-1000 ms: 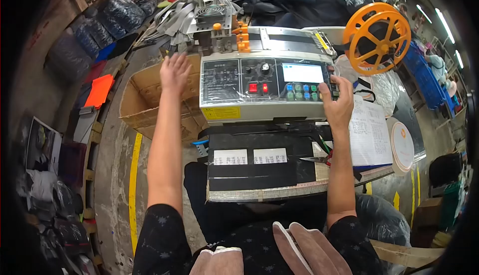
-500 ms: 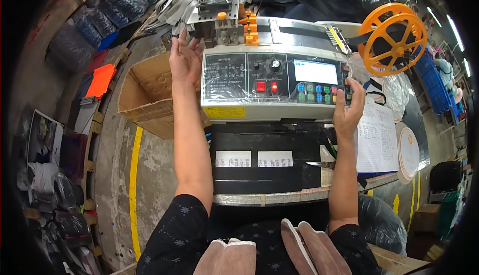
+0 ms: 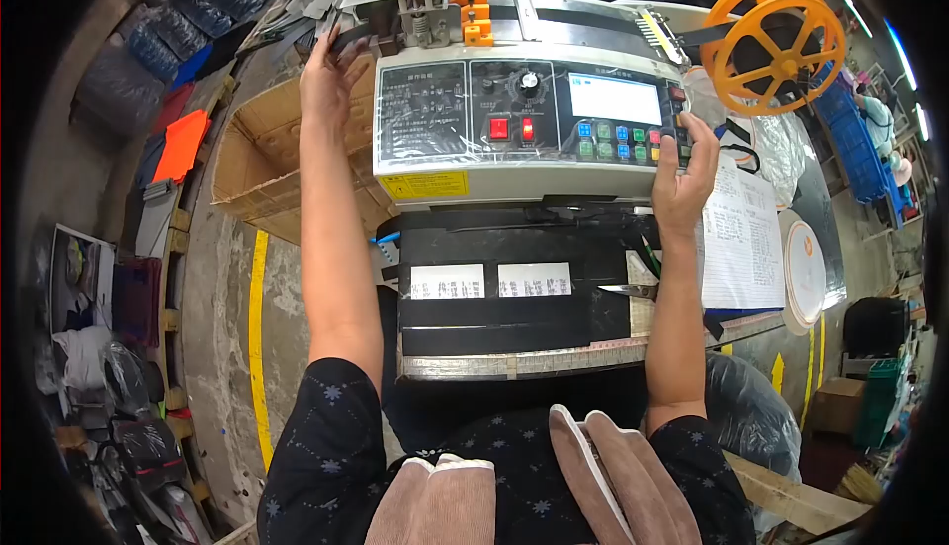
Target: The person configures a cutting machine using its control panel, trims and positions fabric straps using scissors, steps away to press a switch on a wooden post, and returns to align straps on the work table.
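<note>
A grey machine [image 3: 474,181] with a lit screen [image 3: 615,100], coloured buttons and a red switch stands before me. My left hand [image 3: 331,81] is raised at the machine's left end, fingers apart, beside a dark strip [image 3: 358,35] at the outlet; whether it touches the strip is unclear. At the right end of the panel my right hand [image 3: 684,181] rests with its thumb near the buttons, its fingers curved round the edge and apart, holding nothing. An orange reel [image 3: 776,59] carries black tape into the top of the machine.
A cardboard box [image 3: 259,155] is at the left below my forearm. Scissors [image 3: 633,291], two paper labels [image 3: 534,279] and a ruler strip [image 3: 514,362] lie on the front board. A written notebook [image 3: 741,239] and a round white disc [image 3: 804,266] are at the right.
The view has shifted, and the machine sits higher in it than half a second ago. My left hand has moved up to the outlet at the left end. My right hand remains at the panel.
</note>
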### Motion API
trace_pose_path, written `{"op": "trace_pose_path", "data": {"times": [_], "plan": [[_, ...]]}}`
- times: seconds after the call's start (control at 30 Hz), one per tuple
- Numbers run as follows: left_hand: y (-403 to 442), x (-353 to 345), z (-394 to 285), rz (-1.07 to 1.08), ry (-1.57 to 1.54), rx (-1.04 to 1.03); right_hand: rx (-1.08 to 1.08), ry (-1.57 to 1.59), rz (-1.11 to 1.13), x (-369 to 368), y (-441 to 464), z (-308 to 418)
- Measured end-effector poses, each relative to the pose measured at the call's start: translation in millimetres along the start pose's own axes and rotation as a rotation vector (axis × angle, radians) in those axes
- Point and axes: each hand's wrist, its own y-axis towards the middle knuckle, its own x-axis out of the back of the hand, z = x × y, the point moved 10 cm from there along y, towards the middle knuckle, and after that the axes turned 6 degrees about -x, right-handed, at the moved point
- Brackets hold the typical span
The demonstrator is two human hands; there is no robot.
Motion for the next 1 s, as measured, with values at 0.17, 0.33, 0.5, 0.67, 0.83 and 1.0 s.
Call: {"op": "trace_pose_path", "data": {"times": [0.17, 0.33, 0.5, 0.67, 0.83, 1.0], "plan": [[18.7, 25.6, -9.5, 0.011, 0.152, -0.027, 0.009, 0.011, -0.01, 1.7, 0.4, 0.6], [17.8, 37.8, -26.5, -0.052, 0.261, -0.037, 0.016, 0.014, -0.021, 2.3, -0.5, 1.9], [38.6, 60.5, -28.0, -0.073, 0.29, -0.03, 0.008, -0.008, -0.027, 2.6, -2.9, -1.0], [45.1, 75.4, -36.3, -0.092, 0.306, -0.023, -0.054, 0.019, -0.03, 2.8, -5.6, -6.7], [46.9, 85.1, -41.9, -0.111, 0.281, -0.029, -0.066, 0.048, -0.047, 3.7, -7.1, -7.6], [45.5, 88.6, -53.0, -0.134, 0.251, -0.052, -0.028, -0.032, 0.013, 3.1, -4.9, -5.8]]}}
